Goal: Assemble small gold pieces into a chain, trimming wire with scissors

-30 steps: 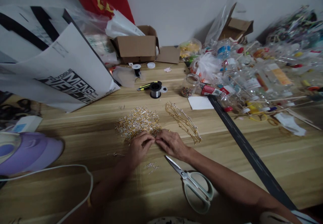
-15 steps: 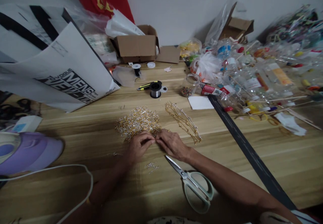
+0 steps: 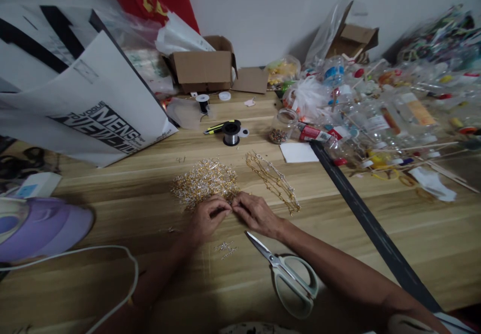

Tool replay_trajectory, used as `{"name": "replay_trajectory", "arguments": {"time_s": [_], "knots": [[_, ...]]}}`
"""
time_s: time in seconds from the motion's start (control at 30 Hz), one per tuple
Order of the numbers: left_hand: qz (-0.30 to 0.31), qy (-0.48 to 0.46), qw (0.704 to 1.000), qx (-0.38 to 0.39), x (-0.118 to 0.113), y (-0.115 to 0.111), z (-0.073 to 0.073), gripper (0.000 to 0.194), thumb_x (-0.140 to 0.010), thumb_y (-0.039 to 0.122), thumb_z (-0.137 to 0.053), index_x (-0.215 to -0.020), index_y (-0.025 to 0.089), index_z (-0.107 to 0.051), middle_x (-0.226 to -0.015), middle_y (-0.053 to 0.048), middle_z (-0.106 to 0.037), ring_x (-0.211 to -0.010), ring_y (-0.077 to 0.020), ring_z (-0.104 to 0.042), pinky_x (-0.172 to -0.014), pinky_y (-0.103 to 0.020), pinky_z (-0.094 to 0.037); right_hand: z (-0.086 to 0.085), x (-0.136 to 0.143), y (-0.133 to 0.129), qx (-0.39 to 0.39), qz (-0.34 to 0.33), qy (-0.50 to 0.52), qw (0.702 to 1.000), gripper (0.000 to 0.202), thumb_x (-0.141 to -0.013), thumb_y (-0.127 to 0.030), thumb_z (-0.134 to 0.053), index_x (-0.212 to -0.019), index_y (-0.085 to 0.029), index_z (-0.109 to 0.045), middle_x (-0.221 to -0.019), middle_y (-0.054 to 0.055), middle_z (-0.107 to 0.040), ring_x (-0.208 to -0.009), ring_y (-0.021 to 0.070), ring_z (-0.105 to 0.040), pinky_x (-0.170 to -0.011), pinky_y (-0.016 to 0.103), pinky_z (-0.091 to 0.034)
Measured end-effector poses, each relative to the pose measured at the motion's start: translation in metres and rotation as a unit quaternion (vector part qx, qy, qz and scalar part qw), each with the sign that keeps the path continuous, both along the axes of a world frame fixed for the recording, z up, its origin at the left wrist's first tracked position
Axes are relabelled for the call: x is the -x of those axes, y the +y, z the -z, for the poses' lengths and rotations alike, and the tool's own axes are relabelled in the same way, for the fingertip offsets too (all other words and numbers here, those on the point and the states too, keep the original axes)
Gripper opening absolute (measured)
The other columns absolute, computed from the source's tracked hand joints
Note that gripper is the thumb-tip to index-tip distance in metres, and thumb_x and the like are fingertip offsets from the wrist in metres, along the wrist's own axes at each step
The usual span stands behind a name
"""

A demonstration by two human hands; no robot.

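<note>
Left hand [image 3: 205,218]: fingers pinched on a tiny gold piece.
Right hand [image 3: 255,214]: fingers pinched on it too.
Bead pile [image 3: 205,181]: on tabletop [image 3: 376,254], just beyond hands.
Handling: probably light, snaggy, slippery; pinch one link's end.

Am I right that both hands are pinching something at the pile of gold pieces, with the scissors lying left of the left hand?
Not quite. The head view shows the scissors lying below the right hand, not left of the left hand. Both hands do meet at the gold pile.
</note>
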State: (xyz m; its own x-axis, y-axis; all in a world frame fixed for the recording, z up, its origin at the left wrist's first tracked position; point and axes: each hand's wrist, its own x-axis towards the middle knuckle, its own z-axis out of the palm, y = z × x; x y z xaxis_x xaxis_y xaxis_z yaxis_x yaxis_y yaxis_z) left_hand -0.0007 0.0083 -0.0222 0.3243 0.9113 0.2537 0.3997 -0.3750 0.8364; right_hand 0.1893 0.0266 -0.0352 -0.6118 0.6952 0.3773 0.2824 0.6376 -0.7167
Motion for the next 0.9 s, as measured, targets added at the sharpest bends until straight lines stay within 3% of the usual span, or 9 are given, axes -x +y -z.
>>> {"name": "replay_trajectory", "arguments": {"time_s": [0.43,0.9], "knots": [[-0.016,-0.012,1.000,-0.008,-0.0034,-0.0027,0.0016,0.007,-0.077,0.016,-0.063,-0.070,0.016,-0.066,-0.072,-0.004,-0.066,-0.069,-0.0144,-0.063,-0.063,-0.024,-0.051,-0.0032,0.0000,-0.0015,0.019,-0.003,-0.003,1.000,0.014,-0.095,-0.022,-0.042,-0.087,-0.017,-0.053,-0.080,0.003,-0.058,-0.070,0.0141,-0.053,-0.066,0.024,-0.041],[-0.027,0.055,0.998,-0.030,-0.0041,-0.0071,0.0002,0.016,-0.084,0.020,-0.055,-0.071,0.016,-0.063,-0.068,-0.002,-0.065,-0.064,-0.0129,-0.059,-0.063,-0.023,-0.046,-0.0030,0.0009,-0.0016,0.014,0.004,0.007,1.000,0.013,-0.094,-0.021,-0.044,-0.086,-0.017,-0.053,-0.078,0.003,-0.058,-0.069,0.0139,-0.053,-0.065,0.024,-0.041]]}}
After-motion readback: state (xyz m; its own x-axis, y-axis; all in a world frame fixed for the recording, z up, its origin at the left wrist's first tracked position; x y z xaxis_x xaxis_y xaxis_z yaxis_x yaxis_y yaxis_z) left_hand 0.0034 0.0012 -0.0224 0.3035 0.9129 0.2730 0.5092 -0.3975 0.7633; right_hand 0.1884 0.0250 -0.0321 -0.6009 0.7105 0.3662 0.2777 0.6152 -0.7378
